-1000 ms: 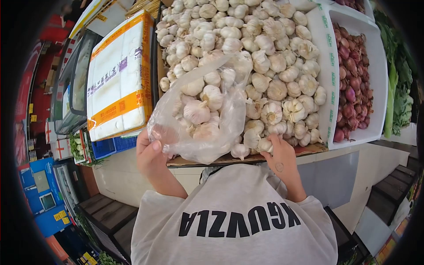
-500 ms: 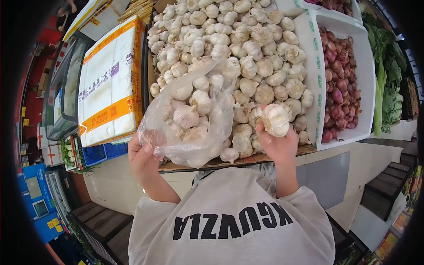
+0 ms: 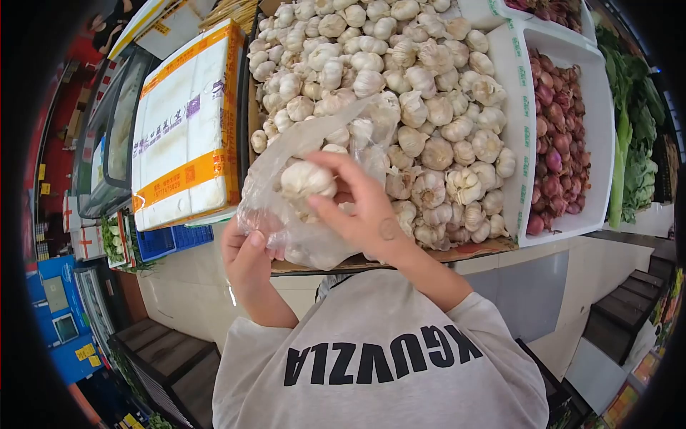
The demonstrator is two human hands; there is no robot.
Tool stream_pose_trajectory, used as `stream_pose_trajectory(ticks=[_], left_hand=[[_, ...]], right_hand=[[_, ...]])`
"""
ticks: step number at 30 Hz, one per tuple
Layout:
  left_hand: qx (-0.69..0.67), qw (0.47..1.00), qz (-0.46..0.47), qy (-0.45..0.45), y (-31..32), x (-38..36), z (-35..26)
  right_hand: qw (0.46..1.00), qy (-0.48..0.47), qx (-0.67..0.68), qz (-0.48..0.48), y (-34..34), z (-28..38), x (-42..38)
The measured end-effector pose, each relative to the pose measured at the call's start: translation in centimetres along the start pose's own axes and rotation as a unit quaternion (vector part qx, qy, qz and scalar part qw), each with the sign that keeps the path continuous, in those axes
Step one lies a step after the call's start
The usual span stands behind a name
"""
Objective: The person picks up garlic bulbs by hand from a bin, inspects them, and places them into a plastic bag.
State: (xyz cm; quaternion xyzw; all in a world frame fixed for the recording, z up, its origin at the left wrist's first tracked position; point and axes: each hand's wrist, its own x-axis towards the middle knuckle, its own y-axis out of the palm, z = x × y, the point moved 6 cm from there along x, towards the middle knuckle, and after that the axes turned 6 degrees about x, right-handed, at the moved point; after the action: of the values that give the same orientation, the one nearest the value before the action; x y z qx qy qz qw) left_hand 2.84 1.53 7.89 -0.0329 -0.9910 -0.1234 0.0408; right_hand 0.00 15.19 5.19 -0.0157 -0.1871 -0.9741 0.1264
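Right now the garlic bulb (image 3: 307, 179) is sitting pinched between the thumb and fingertips of the right hand (image 3: 361, 214), hovering at the mouth of the clear plastic bag (image 3: 286, 229). The left hand (image 3: 246, 250) is gripping the bag's lower edge, fingers closed on the film, and the bag is resting against the front of the garlic heap (image 3: 421, 93), bulbs showing through it. By my reading, the bagging step is under way; the next move calls for lowering the bulb past the rim before releasing. Beside the heap a white crate (image 3: 518, 107) is holding shallots (image 3: 557, 136), and a taped foam box (image 3: 186, 129) is lying to the left.
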Motion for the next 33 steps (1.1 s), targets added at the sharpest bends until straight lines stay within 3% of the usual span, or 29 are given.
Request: stream_pose_trajectory(ticks=[2,6,8,11,14,16,18,20,24,30,33], left_hand=[[0.03,0.999,-0.026,-0.011,0.0,-0.4,-0.1],[-0.03,0.997,0.067,0.025,0.6,-0.3,-0.6],[-0.031,0.996,0.086,0.027,1.7,0.1,-1.4],[-0.044,0.997,0.057,0.033,1.2,0.4,-1.2],[-0.02,0.999,-0.025,0.016,0.1,0.0,-1.0],[-0.023,0.999,-0.019,0.012,-0.3,-0.1,-0.7],[-0.025,1.0,-0.011,0.007,-0.7,-0.2,-0.3],[-0.025,0.998,-0.061,-0.015,-1.7,-0.5,0.5],[-0.04,0.999,-0.018,-0.004,-1.6,0.2,1.0],[-0.056,0.998,-0.002,-0.007,-0.2,1.2,0.8],[-0.041,0.998,0.052,-0.002,0.6,1.8,0.6]], right_hand=[[0.985,0.05,-0.161,0.039,0.9,0.4,-0.2],[0.983,0.03,-0.171,0.054,2.7,-1.2,-0.7],[0.972,-0.175,-0.152,0.032,3.4,0.3,-1.5],[0.969,-0.218,-0.117,-0.021,1.8,1.4,-2.1],[0.942,-0.246,-0.2,-0.112,-3.0,2.9,-3.6],[0.915,-0.26,-0.252,-0.177,-7.3,3.0,-4.8],[0.894,-0.207,-0.272,-0.29,-11.7,1.8,-6.8],[0.876,-0.097,-0.339,-0.329,-14.8,0.6,-9.2],[0.84,0.008,-0.446,-0.311,-16.3,-1.7,-12.4],[0.798,0.045,-0.53,-0.283,-13.7,-2.9,-11.2],[0.773,0.095,-0.573,-0.255,-13.3,-3.9,-10.6]])
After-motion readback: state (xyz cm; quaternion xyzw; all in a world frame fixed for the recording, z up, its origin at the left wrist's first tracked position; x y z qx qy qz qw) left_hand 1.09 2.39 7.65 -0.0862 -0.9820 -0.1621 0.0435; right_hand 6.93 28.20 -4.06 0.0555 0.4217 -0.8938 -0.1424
